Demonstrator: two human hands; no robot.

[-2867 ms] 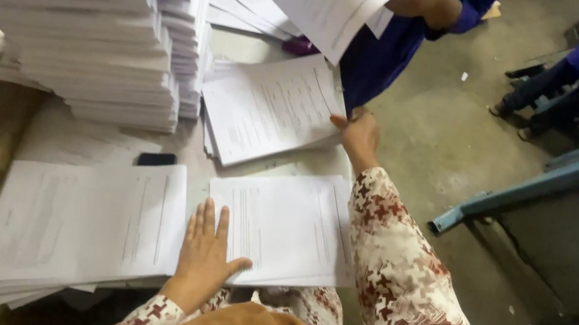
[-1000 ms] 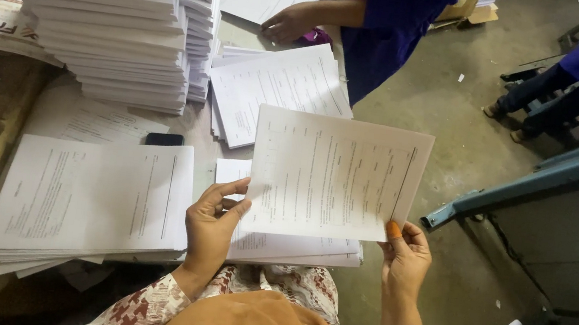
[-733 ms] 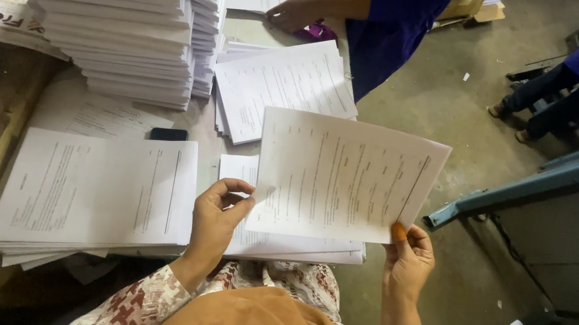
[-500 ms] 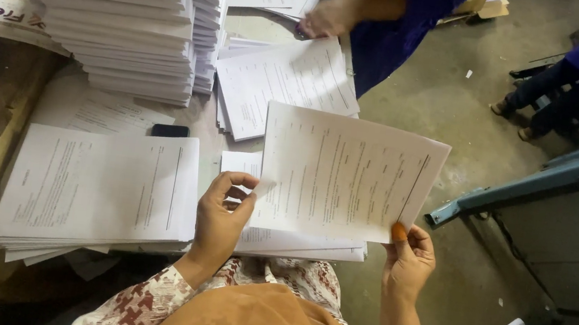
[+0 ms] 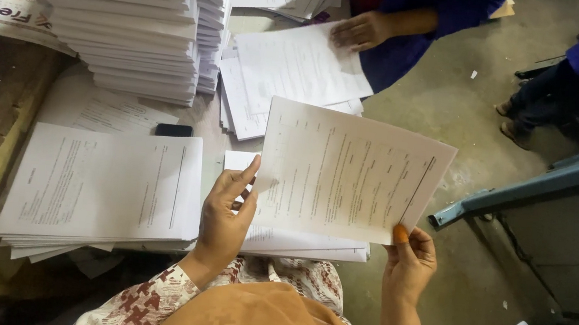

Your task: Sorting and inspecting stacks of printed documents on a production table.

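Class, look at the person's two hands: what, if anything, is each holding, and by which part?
Both hold one printed sheet: the left hand at its left edge, the right hand pinching its lower right corner.

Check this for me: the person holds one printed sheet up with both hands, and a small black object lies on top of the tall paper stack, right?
Not quite. The head view shows the left hand and right hand holding the sheet up, but the black object lies on the table at the foot of the tall stack, not on top of it.
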